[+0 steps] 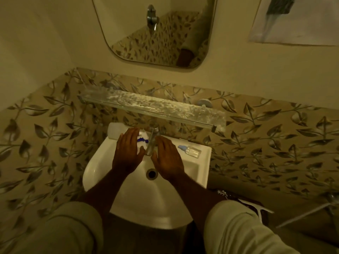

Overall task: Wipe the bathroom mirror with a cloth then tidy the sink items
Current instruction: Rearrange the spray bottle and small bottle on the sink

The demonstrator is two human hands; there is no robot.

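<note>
Both my hands hover flat over the white sink, palms down, either side of the metal tap. My left hand is open with fingers apart, and so is my right hand; neither holds anything. A small clear bottle with a blue cap lies on the sink's right back ledge. A white roll-like object sits at the sink's back left corner, with a blue item partly hidden by my left hand. The mirror hangs on the wall above. No cloth is visible.
A spotted glass shelf juts from the leaf-patterned tiled wall between mirror and sink. A white sheet hangs at the top right. Metal pipework and a dark object with white paper lie low at the right.
</note>
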